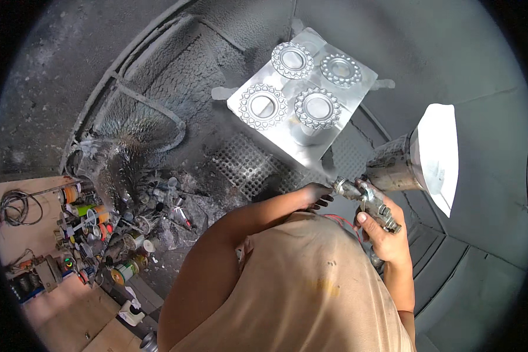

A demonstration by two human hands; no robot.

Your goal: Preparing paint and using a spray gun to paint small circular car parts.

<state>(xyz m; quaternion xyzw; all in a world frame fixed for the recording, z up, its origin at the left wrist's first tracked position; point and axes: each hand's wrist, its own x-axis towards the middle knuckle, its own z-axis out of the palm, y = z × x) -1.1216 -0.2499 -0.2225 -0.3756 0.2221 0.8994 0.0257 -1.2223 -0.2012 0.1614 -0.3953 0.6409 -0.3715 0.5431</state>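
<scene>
Left of the right grip lies a perforated metal grate, beyond it a bent grey-coated tube, and farther left, well apart from the grip, heaped cans, a coiled dark cable and a white container.

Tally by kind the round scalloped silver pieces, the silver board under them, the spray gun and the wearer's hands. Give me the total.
Round scalloped silver pieces: 4
Silver board: 1
Spray gun: 1
Hands, left hand and right hand: 2
Total: 8
</scene>
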